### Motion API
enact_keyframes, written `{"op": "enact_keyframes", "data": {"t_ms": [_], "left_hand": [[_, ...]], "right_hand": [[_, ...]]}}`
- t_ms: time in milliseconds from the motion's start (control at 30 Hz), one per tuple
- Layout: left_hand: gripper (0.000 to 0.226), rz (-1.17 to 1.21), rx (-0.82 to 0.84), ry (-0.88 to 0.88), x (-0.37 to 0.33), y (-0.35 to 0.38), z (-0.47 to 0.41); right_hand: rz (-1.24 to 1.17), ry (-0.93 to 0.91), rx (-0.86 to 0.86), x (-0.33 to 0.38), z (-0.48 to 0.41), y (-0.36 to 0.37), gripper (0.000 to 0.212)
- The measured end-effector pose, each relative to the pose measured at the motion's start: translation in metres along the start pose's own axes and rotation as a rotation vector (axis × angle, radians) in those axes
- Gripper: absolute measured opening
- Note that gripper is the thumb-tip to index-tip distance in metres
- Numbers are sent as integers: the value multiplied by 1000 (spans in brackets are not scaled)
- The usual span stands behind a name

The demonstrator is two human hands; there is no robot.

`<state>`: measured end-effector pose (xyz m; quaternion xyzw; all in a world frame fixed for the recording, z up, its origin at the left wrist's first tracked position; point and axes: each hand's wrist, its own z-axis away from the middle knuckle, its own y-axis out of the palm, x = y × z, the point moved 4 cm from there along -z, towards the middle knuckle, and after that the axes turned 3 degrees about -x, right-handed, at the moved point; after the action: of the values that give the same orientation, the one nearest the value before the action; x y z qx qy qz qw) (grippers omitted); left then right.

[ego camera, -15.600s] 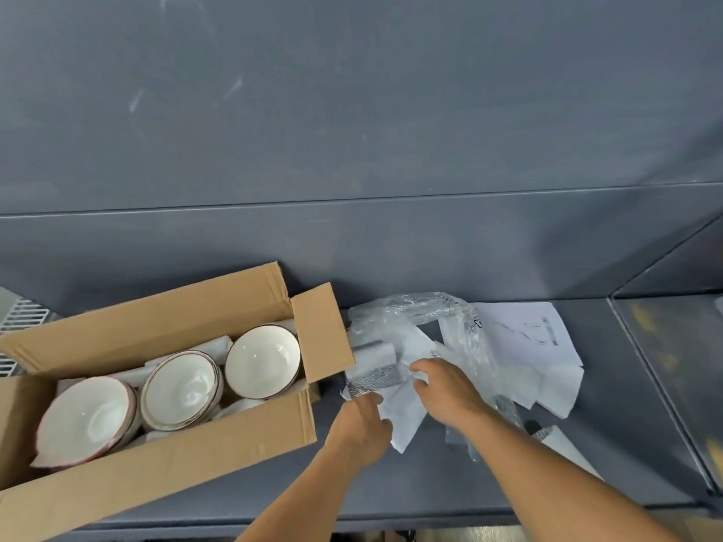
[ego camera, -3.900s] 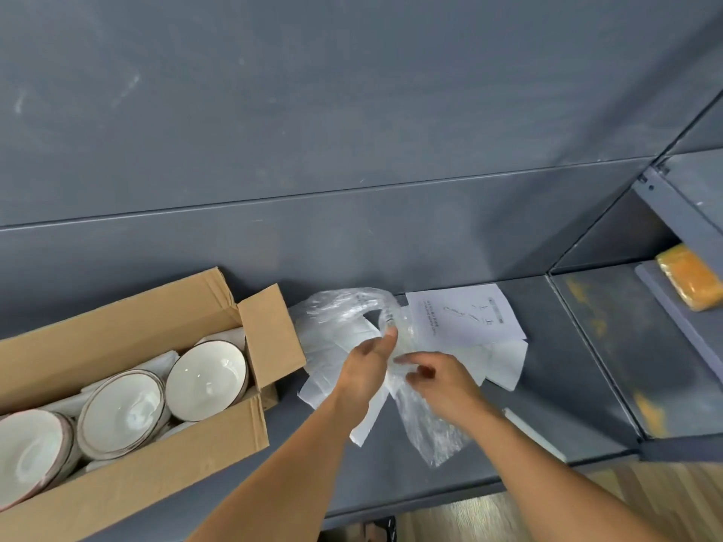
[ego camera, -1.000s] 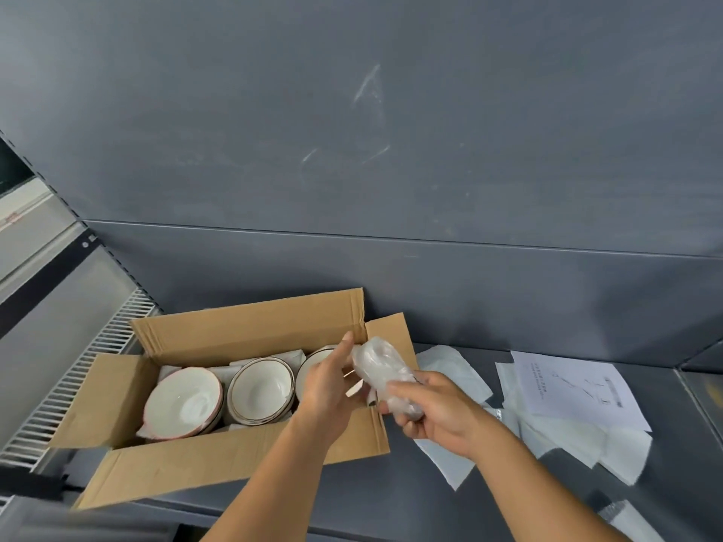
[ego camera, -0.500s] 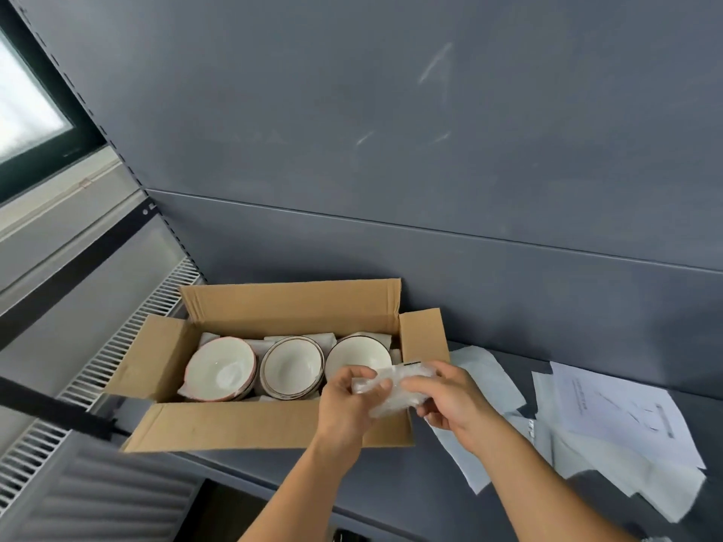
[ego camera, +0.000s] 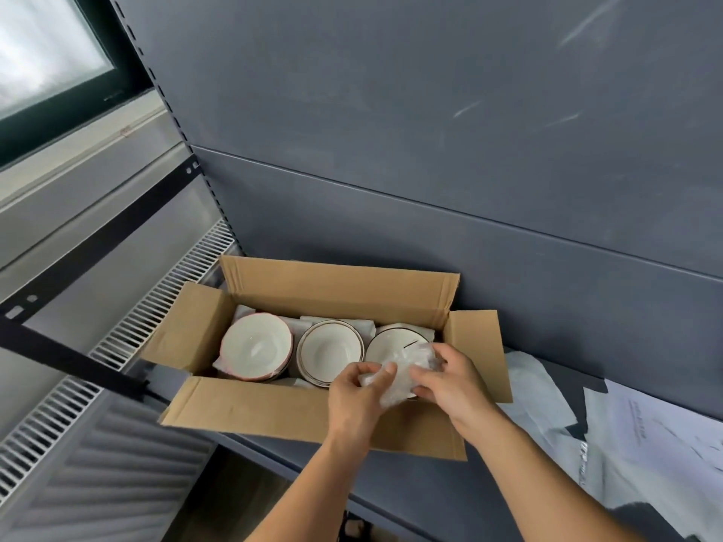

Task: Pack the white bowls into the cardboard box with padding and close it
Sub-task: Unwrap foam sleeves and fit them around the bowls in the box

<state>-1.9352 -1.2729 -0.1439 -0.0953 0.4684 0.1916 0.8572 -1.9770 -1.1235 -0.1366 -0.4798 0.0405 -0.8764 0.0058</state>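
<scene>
Grey panels back a shelf where your box sits with its flaps open and three bowls in a row inside, white padding tucked around them. Both hands hover over the right bowl: your left hand pinches one end of a crumpled plastic wad, and your right hand curls round the other. Lower the wad into that bowl's hollow and press with flat fingers, so the rim takes no sideways load. Keep it below the fold line, or the flaps will likely bulge. Loose sheets lie to your right if gaps remain.
</scene>
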Motion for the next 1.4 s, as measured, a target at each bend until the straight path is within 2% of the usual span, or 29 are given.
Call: {"op": "enact_keyframes", "data": {"t_ms": [100,233,400,500,667,900,1067,1200,1400], "left_hand": [[24,-122,12,58,-14,-12,-20],[28,-669,-19,179,-29,-30,-56],[57,-1087,72,295,-21,-23,-84],[73,-1234,111,397,-23,-15,-96],[67,-1453,236,429,-24,-4,-113],[51,-1350,287,464,-22,-5,-119],[42,-1297,250,494,-20,-4,-120],[44,-1283,220,498,-22,-6,-122],[46,-1313,185,513,-23,-8,-121]], "right_hand": [[-52,-35,-154,8,-22,-7,39],[111,-137,-343,25,-41,-13,35],[257,-207,-335,33,-58,11,40],[297,-224,-333,36,-64,27,43],[416,-285,-349,36,-70,44,40],[540,-462,-310,31,-80,60,37],[738,-580,-126,31,-89,79,36],[946,-543,-15,31,-103,89,30],[1190,-382,121,33,-119,98,18]]}}
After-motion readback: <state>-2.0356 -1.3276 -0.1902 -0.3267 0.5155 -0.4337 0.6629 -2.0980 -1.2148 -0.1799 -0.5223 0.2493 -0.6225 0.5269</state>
